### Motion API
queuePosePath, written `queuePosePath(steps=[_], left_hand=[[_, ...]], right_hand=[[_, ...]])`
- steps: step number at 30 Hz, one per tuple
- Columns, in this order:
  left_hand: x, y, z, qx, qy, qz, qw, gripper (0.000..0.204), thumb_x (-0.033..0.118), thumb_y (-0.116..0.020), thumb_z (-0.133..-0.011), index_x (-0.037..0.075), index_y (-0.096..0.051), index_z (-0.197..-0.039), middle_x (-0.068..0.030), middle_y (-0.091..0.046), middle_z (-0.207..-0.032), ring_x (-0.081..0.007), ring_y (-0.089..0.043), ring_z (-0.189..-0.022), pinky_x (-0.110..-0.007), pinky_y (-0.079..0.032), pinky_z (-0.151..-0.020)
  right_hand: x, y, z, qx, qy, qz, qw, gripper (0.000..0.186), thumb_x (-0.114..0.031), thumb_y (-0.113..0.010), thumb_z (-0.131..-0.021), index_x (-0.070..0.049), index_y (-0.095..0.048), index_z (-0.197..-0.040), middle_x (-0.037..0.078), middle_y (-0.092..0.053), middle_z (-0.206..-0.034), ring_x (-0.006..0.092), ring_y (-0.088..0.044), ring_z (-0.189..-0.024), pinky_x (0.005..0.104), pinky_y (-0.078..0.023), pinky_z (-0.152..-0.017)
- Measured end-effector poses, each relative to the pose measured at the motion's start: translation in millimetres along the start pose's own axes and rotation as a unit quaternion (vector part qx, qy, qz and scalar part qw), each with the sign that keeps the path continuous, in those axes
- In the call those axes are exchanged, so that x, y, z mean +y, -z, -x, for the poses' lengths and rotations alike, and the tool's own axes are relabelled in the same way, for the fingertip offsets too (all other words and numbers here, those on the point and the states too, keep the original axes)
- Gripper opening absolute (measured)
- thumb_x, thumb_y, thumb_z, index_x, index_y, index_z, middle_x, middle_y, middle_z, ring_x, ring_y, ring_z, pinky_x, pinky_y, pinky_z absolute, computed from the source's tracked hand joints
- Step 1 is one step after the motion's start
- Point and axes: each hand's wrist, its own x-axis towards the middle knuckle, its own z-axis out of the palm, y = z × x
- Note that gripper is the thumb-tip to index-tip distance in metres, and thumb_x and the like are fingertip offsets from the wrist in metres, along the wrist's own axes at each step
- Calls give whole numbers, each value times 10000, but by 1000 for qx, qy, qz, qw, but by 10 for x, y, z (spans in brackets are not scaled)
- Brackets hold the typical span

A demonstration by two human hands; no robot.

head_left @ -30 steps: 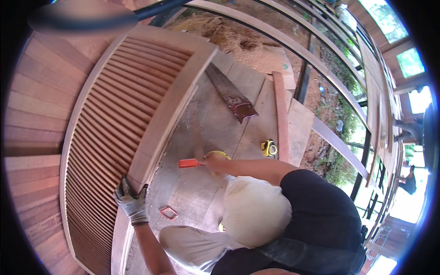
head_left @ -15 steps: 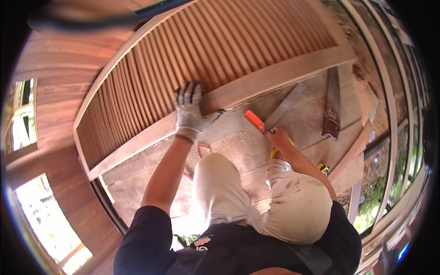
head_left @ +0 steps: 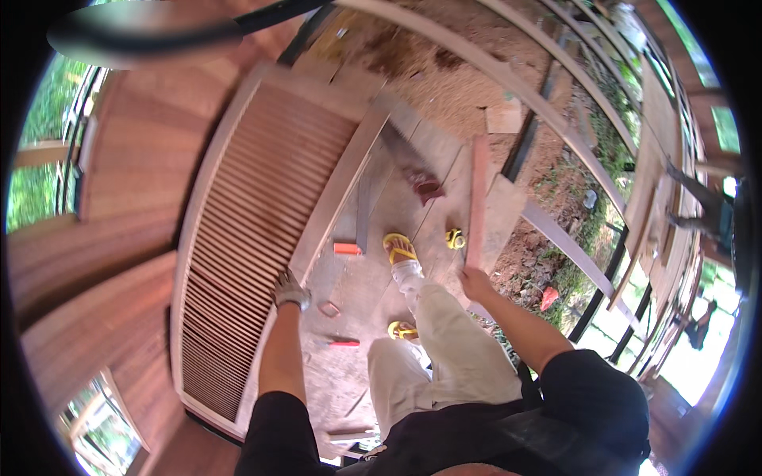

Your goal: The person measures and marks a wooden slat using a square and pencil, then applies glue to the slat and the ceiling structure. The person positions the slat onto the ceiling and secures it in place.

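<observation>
A slatted wooden panel [head_left: 246, 230] in a wooden frame leans at my left. My gloved left hand [head_left: 290, 291] grips its near rail, fingers over the edge onto the slats. My bare right hand [head_left: 476, 284] is closed at the near end of a long reddish wood strip [head_left: 477, 190], which points away from me. Beside the strip lies a yellow tape measure [head_left: 454, 239]. A square with an orange handle [head_left: 347, 248] and metal blade lies by the panel. Beyond it is a handsaw [head_left: 425, 186] with a dark red handle.
A thin red-handled tool [head_left: 343, 343] and a small reddish loop-shaped thing [head_left: 329, 308] lie on the board floor [head_left: 413, 214], near my yellow sandals [head_left: 399, 247]. Past the boards at right are bare soil [head_left: 540, 198] and long wooden rails [head_left: 556, 115].
My right hand has left the orange-handled square and moved right to the reddish strip. My left hand stays on the panel's rail. The view has turned right and risen; the square lies on the floor.
</observation>
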Motion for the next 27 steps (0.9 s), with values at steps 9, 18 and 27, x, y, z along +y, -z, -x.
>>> queuePosePath(steps=[9,18,27], left_hand=[[1298,1921,1790,-19,-293,234,927,638,539,-587,-934,87,-562,-1384,-206,-610,-1346,-351,-575,-1260,-420,-470,-1043],[834,3032,1241,-28,-232,523,820,437,393,-578,-998,1,-654,-1176,-81,-728,-1058,-221,-683,-943,-343,-531,-843],[256,3992,539,-117,-75,577,805,326,379,-577,-1002,69,-668,-1050,-34,-679,-864,-159,-610,-715,-300,-451,-619]], right_hand=[[1038,1827,3348,-436,-23,257,862,260,-188,-560,-869,-82,-784,-948,134,-741,-1001,316,-703,-991,459,-566,-818],[16,2186,2501,-212,-131,-41,968,272,-207,-563,-869,-51,-776,-934,168,-740,-963,303,-714,-976,477,-564,-822],[-602,3994,251,96,-305,-396,861,223,-38,-541,-883,2,-693,-1041,187,-705,-843,266,-722,-616,401,-593,-536]])
